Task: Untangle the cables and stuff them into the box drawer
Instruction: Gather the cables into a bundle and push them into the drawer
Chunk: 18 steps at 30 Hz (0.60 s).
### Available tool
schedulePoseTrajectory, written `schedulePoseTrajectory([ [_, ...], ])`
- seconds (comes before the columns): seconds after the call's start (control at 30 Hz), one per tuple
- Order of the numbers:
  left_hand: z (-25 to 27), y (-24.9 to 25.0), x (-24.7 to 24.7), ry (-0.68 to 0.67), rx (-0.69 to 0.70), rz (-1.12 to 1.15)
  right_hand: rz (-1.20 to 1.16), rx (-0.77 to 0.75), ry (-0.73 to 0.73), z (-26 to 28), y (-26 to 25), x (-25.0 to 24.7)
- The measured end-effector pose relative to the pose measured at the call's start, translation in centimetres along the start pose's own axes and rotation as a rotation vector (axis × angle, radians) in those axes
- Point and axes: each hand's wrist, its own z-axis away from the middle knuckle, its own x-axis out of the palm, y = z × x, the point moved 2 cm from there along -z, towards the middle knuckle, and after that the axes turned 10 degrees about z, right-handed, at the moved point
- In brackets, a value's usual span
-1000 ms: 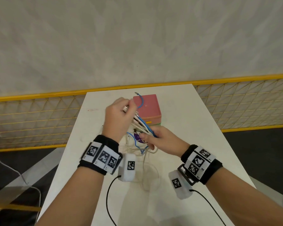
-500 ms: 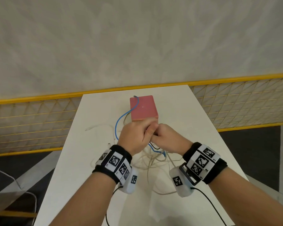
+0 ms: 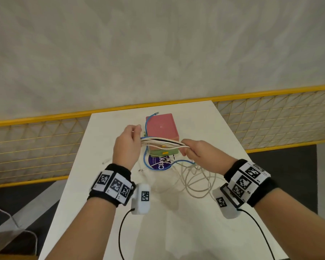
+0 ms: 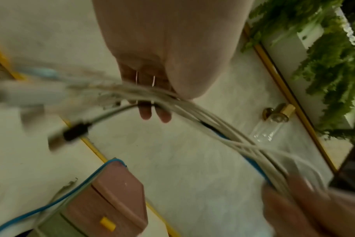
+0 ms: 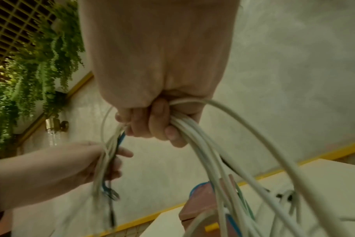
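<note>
Stretching a bundle of cables point(image 3: 163, 144) between both fists, you hold it taut across the middle of the head view, right above the box point(image 3: 162, 128). Your left hand point(image 3: 127, 147) curls round one end, fingers wrapped over thin, smooth white cords with one black strand among them; in the left wrist view the plug ends poke out blurred toward the left edge. Your right hand point(image 3: 199, 153) clenches the other end, and from the right wrist view the round, glossy white cables point(image 5: 209, 160) spill from under your fingers point(image 5: 162, 125) in long arcs toward the lower right. The box is a blocky, matte pink shell over a green drawer point(image 3: 162, 152) with a small yellow tab, sitting centre frame on the flat white table point(image 3: 204, 124). A blue cable point(image 3: 148, 121) loops over the box's upper left corner and curls down in front of it. Slack white loops point(image 3: 193, 182) lie on the table just below your right hand.
</note>
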Motion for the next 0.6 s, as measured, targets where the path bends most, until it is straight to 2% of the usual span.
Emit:
schedulePoseTrajectory([
  [0.03, 0.5, 0.3, 0.4, -0.001, 0.036, 0.000, 0.026, 0.001, -0.003, -0.3, -0.1, 0.1],
  [0.1, 2.0, 2.2, 1.5, -0.012, 0.234, 0.050, 0.096, 0.001, -0.018, -1.1, -0.6, 0.5],
  [0.17, 3.7, 3.5, 3.1, -0.148, 0.371, 0.065, 0.156, -0.016, -0.035, -1.8, -1.5, 0.7],
  [0.23, 4.7, 3.5, 4.3, -0.250, 0.332, 0.025, 0.160, -0.060, -0.032, -2.1, -2.5, 0.5],
  [0.4, 3.9, 3.2, 4.0, -0.264, 0.264, -0.112, -0.014, -0.083, -0.102, -1.4, -2.9, -0.1],
  [0.5, 2.5, 3.4, 3.1, -0.180, 0.255, -0.033, -0.154, -0.078, -0.132, -0.9, -1.3, -0.2],
  [0.6, 1.4, 4.2, 1.6, -0.056, 0.197, 0.185, -0.166, -0.069, -0.129, -0.4, 0.2, -0.7],
])
